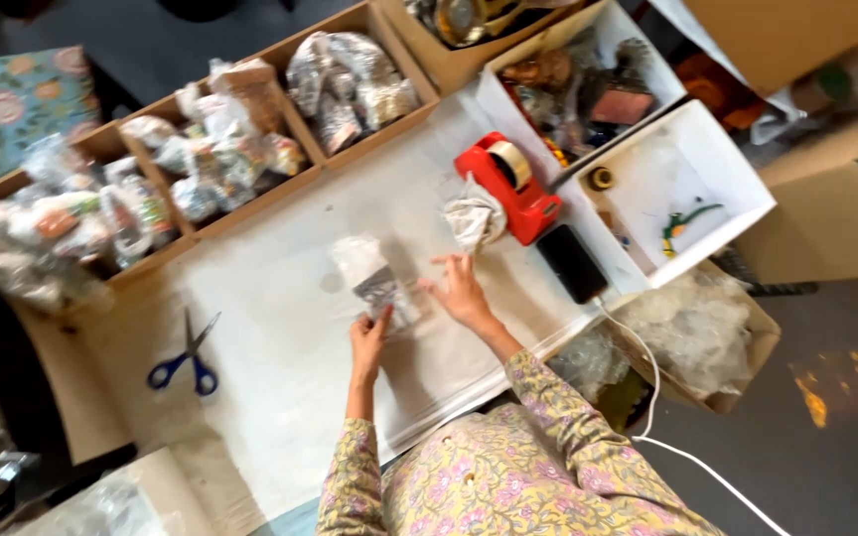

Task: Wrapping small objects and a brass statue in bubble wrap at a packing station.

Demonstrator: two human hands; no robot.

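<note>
A white-covered worktop (280,328) is flanked by a long brown cardboard tray (295,189) divided into compartments. A dark grey floor (836,467) is seen at the right, marked by an orange patch of light (811,397). A floral blue cushion (12,104) is placed at the upper left.

A packet (381,290) lies on the desk (280,328) between both grips; scissors (187,357) well left of them, tape dispenser (508,184) beyond the right grip (461,290)

You wore a yellow garment (508,476) printed all over with small pink and purple flowers and green leaves. Its long sleeves reached your wrists, and both hands were bare, without gloves, rings or a watch.
</note>
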